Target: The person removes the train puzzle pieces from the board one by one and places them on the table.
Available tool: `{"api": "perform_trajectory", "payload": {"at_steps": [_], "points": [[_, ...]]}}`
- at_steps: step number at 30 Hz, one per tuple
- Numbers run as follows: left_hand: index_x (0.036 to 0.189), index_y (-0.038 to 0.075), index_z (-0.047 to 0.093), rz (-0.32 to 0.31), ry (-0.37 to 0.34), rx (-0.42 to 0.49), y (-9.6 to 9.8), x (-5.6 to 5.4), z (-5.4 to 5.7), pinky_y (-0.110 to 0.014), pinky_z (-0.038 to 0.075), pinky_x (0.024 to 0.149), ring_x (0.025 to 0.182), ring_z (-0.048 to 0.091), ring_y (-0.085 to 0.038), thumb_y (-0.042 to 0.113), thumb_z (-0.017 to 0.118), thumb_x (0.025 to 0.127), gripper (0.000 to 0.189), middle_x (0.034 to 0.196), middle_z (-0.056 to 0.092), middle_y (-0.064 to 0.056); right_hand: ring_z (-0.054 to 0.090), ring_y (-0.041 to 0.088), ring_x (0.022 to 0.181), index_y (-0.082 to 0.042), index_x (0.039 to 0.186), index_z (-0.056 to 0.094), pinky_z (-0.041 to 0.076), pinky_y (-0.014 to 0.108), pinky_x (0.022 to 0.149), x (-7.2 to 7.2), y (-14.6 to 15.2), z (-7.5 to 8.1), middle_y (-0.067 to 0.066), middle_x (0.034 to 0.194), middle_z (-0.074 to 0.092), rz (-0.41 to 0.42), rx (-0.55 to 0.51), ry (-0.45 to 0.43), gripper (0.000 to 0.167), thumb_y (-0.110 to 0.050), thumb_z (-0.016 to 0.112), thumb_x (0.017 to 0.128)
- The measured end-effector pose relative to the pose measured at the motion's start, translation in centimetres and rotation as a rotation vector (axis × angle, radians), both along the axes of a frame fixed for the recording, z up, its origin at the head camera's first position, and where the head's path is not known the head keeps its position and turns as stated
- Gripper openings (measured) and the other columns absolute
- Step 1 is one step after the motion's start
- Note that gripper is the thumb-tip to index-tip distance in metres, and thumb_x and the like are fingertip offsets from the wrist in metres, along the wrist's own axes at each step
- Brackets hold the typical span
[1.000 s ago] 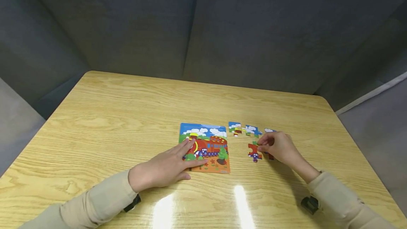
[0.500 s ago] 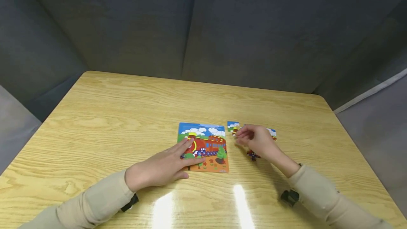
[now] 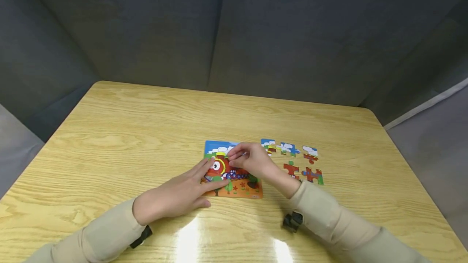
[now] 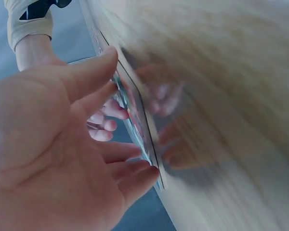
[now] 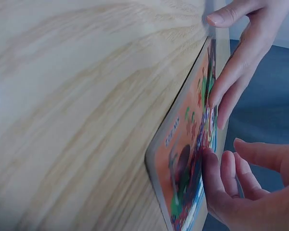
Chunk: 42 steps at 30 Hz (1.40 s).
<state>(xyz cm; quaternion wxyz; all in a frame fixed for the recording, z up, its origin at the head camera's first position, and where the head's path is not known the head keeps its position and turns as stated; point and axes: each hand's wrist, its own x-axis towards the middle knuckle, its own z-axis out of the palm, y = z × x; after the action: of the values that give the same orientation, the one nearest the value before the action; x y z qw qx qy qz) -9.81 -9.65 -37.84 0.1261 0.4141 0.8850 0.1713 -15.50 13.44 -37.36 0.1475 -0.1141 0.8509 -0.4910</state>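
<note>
A square jigsaw puzzle board point(image 3: 245, 192) with a red train picture lies on the table. My left hand point(image 3: 179, 193) rests on its left side with fingers spread, and the left wrist view shows these fingertips at the board's edge point(image 4: 147, 127). Over the upper middle of the puzzle is my right hand point(image 3: 257, 161), fingers bent. In the right wrist view its fingertips touch the picture while the thumb point(image 5: 260, 153) stands apart, and no piece shows between them. Loose jigsaw pieces lie right of the board, among them a cloud piece point(image 3: 289, 148) and a red one point(image 3: 312, 174).
The wooden table point(image 3: 146, 125) has a rounded far edge, with dark grey cloth panels point(image 3: 285, 35) behind it. More loose pieces, such as a sky piece point(image 3: 310, 151), form two rough rows. A dark wrist device point(image 3: 292, 221) hangs under the right sleeve.
My right hand has left the loose pieces and moved left onto the puzzle board, uncovering both rows of pieces. My left hand has stayed on the board, shifting slightly left.
</note>
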Motion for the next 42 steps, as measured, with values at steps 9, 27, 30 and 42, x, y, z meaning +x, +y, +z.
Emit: {"api": "perform_trajectory", "payload": {"at_steps": [9,27,30,42], "points": [[0.153,0.026,0.037,0.015,0.036,-0.034,-0.6,0.8,0.1,-0.056,0.038,0.104,0.142,0.018,-0.049,0.032,0.063,0.096,0.063,0.159,0.008,-0.029,0.069,0.023,0.083,0.003,0.107,0.069,0.056,0.034,0.077,-0.3,-0.4,-0.2,0.013,0.097,0.068,-0.059,-0.033,-0.081,0.019,0.003,0.07,0.088],[0.152,0.027,0.041,0.043,-0.019,-0.068,-0.5,0.8,0.2,-0.057,0.041,0.101,0.143,0.013,-0.049,0.035,0.062,0.096,0.06,0.157,0.007,-0.032,0.068,0.019,0.082,0.001,0.107,0.072,0.057,0.03,0.072,-0.5,-1.3,-1.0,0.01,0.092,0.072,-0.002,-0.063,-0.053,0.023,0.0,0.076,0.084],[0.152,0.027,0.04,0.043,-0.027,-0.073,-0.5,0.8,0.2,-0.057,0.041,0.101,0.144,0.012,-0.048,0.035,0.062,0.096,0.06,0.157,0.007,-0.032,0.067,0.018,0.073,0.0,0.096,0.073,0.055,0.028,0.065,-0.4,-1.3,-1.1,0.008,0.082,0.07,0.067,-0.008,0.051,0.012,-0.001,0.076,0.084],[0.153,0.028,0.037,0.045,-0.029,-0.067,-0.4,0.9,0.3,-0.058,0.04,0.102,0.143,0.012,-0.049,0.035,0.062,0.096,0.062,0.158,0.003,-0.032,0.066,0.029,0.078,0.0,0.097,0.069,0.056,0.038,0.069,-0.6,1.0,0.9,0.009,0.087,0.066,0.081,-0.006,0.173,0.008,0.004,0.067,0.09]]}}
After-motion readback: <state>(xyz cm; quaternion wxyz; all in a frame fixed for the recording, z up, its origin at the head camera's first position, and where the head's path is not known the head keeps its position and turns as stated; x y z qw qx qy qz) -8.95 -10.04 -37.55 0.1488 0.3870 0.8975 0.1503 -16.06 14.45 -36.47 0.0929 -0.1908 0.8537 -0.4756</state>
